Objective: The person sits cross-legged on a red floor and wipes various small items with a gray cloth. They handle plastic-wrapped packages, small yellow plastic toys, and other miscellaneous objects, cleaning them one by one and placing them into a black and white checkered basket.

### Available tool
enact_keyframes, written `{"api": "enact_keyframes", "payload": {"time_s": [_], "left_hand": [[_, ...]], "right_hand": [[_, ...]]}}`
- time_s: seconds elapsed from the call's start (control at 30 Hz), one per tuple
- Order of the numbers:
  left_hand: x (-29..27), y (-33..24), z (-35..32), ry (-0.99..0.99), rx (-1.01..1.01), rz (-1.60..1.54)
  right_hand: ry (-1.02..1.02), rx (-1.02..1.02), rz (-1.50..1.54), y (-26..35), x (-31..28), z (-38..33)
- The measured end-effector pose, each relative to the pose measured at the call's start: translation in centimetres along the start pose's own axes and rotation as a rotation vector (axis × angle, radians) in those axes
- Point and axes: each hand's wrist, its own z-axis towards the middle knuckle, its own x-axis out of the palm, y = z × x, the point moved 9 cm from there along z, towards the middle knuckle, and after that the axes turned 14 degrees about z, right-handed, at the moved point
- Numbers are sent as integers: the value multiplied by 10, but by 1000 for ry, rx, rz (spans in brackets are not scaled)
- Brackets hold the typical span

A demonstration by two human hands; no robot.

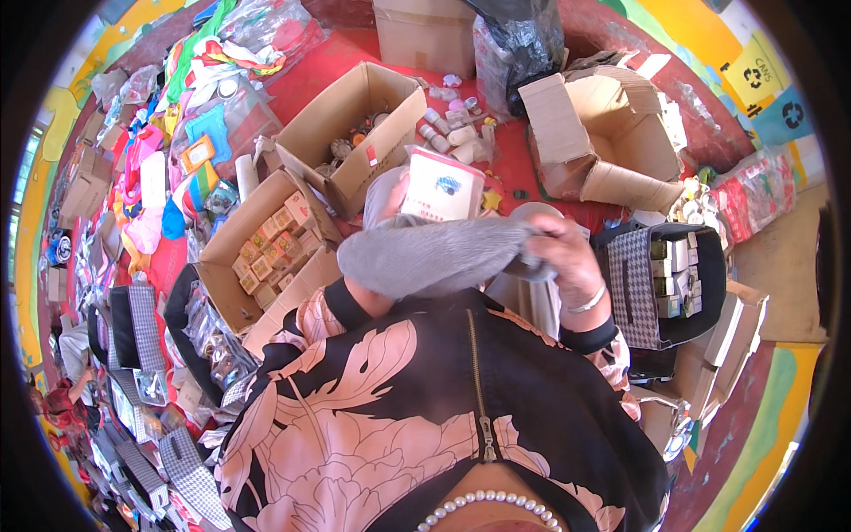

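My right hand [569,257] pinches one end of a grey cloth [434,253], its fingers closed on the fabric. The cloth stretches leftward in front of my chest and covers my left wrist. Beyond it, my left hand [395,197] shows only in part, closed on the left edge of a white box [446,188] with red edges and a blue picture. The box is tilted up toward me, its lower part behind the cloth. Whether the left hand also grips some of the cloth is hidden.
Open cartons stand around me: one with small boxes [275,244], one with mixed items [355,133], and one at the far right [612,133]. A houndstooth bag [634,288] holding small boxes sits at my right. Clothing [146,195] piles up at the left.
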Motion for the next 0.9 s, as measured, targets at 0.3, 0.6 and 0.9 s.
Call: {"api": "enact_keyframes", "payload": {"time_s": [0.3, 0.6, 0.9], "left_hand": [[0, -33, 17, 128, 258, -131], [36, 3, 27, 173, 77, -102], [63, -17, 3, 43, 654, 1429]], "right_hand": [[-73, -748, 719, 91, -59, -56], [208, -1050, -1454, 54, 118, 4], [-78, -967, -1365, 50, 110, 15]]}}
